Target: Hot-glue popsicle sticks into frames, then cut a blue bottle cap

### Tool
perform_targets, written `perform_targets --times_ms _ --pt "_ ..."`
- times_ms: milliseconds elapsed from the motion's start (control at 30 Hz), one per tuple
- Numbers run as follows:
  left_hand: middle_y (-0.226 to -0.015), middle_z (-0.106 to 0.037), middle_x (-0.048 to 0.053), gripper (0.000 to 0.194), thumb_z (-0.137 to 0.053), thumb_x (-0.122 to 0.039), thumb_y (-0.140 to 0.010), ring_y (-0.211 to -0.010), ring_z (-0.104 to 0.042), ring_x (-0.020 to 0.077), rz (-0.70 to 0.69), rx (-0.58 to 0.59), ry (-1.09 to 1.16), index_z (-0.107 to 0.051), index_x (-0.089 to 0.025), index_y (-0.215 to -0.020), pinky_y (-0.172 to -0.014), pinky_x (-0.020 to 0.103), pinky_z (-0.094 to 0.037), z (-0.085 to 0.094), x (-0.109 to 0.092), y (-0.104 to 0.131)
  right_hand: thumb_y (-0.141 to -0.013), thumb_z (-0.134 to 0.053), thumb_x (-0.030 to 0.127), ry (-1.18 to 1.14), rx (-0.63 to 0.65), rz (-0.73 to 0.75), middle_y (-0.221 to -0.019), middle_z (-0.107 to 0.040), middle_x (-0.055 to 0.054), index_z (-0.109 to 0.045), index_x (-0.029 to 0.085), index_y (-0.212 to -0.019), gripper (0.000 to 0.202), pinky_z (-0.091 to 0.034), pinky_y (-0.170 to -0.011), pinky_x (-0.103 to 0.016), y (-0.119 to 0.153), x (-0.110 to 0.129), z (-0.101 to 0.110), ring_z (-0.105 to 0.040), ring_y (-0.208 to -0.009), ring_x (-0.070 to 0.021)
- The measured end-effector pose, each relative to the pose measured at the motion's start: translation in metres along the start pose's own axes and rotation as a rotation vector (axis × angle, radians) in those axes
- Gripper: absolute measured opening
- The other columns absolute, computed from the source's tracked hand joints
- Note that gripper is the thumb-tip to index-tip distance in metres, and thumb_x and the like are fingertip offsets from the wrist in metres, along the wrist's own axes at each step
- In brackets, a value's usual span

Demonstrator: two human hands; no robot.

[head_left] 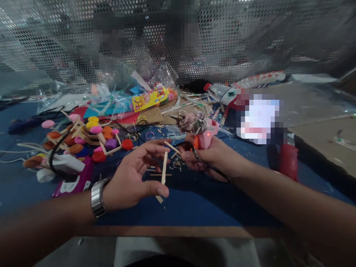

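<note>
My left hand (130, 176), a metal watch at its wrist, holds a short wooden stick (164, 168) nearly upright between thumb and fingers. My right hand (210, 157) is wrapped round a pink hot glue gun (207, 137) with an orange trigger and a small red light. Its fingertips also pinch a second wooden stick (172, 148), whose free end points towards my left fingers. The glue gun's front end is grimy and points up and left. Its black cord (207, 165) loops beside my right hand. Below my hands, thin stick pieces (158, 175) lie on the blue table.
Wooden sticks joined with colourful clay-like discs (96, 129) stand at the left. Near them is a purple power strip (75, 181) with a white plug. A yellow packet (150, 99), plastic bags and a bottle (222, 92) lie behind. A lit phone (258, 118) and red cylinder (288, 162) are right.
</note>
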State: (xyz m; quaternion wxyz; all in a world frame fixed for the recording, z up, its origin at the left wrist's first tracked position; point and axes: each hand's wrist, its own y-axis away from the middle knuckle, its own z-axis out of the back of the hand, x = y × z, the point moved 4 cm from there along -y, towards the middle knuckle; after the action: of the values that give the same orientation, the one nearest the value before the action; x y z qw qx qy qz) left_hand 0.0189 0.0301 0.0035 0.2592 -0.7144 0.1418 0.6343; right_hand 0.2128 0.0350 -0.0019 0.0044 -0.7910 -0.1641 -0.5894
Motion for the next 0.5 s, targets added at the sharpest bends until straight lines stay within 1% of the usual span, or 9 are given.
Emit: perform_targets --times_ms 67,133,200,267,367,433,500 --pt "-0.144 -0.063 0.012 0.066 -0.102 -0.036 -0.057 -0.118 -0.068 0.0270 -0.008 0.044 -0.031 -0.076 -0.025 -0.117 -0.090 0.032 -0.060 -0.001 -0.001 0.000 -0.057 -0.094 0.020 0.056 -0.009 -0.029 -0.055 -0.056 0.006 -0.059 0.022 -0.069 0.037 -0.025 -0.034 -0.022 0.001 0.002 0.000 -0.044 -0.043 -0.0075" --pt "-0.144 -0.064 0.012 0.067 -0.102 -0.035 -0.058 -0.128 -0.064 0.0307 -0.018 0.087 -0.041 -0.076 -0.027 -0.120 -0.091 0.032 -0.060 -0.003 -0.002 -0.001 -0.063 -0.089 0.018 0.123 0.000 -0.056 -0.050 -0.055 0.006 -0.059 0.024 -0.069 0.032 -0.022 -0.032 -0.022 0.003 0.003 -0.001 -0.040 -0.040 -0.0080" --pt "-0.141 -0.066 0.012 0.067 -0.101 -0.034 -0.059 -0.131 -0.063 0.0311 -0.025 0.099 -0.044 -0.076 -0.027 -0.121 -0.093 0.033 -0.060 -0.003 -0.002 -0.001 -0.068 -0.085 0.018 0.177 0.020 -0.043 -0.048 -0.055 0.005 -0.058 0.024 -0.068 0.027 -0.023 -0.032 -0.023 0.003 0.004 -0.002 -0.038 -0.038 -0.0084" --pt "-0.137 -0.069 0.012 0.068 -0.102 -0.032 -0.057 -0.126 -0.066 0.0290 -0.031 0.075 -0.031 -0.077 -0.027 -0.120 -0.093 0.031 -0.060 -0.003 -0.002 -0.001 -0.067 -0.085 0.021 0.217 0.029 0.011 -0.050 -0.056 0.004 -0.060 0.023 -0.065 0.026 -0.031 -0.036 -0.024 0.003 0.003 -0.002 -0.042 -0.042 -0.0093" --pt "-0.127 -0.072 0.009 0.068 -0.103 -0.031 -0.056 -0.111 -0.071 0.0233 -0.026 0.013 0.027 -0.077 -0.027 -0.119 -0.089 0.028 -0.060 0.000 -0.002 0.000 -0.062 -0.089 0.025 0.301 0.013 0.069 -0.055 -0.057 0.004 -0.061 0.022 -0.064 0.028 -0.039 -0.044 -0.026 0.002 -0.001 0.001 -0.049 -0.049 -0.0114" --pt "-0.122 -0.073 0.009 0.068 -0.103 -0.033 -0.056 -0.103 -0.071 0.0212 -0.012 -0.011 0.065 -0.077 -0.027 -0.119 -0.087 0.028 -0.060 0.001 -0.001 0.001 -0.062 -0.089 0.025 0.353 -0.032 0.101 -0.057 -0.057 0.004 -0.059 0.023 -0.064 0.030 -0.042 -0.047 -0.028 0.002 -0.004 0.006 -0.050 -0.050 -0.0126" --pt "-0.123 -0.073 0.010 0.067 -0.102 -0.035 -0.057 -0.102 -0.070 0.0210 0.009 -0.008 0.081 -0.078 -0.026 -0.118 -0.087 0.029 -0.060 0.002 0.000 0.000 -0.064 -0.087 0.024 0.385 -0.102 0.168 -0.059 -0.060 0.003 -0.058 0.024 -0.064 0.029 -0.045 -0.049 -0.030 0.002 -0.004 0.013 -0.052 -0.053 -0.0147"
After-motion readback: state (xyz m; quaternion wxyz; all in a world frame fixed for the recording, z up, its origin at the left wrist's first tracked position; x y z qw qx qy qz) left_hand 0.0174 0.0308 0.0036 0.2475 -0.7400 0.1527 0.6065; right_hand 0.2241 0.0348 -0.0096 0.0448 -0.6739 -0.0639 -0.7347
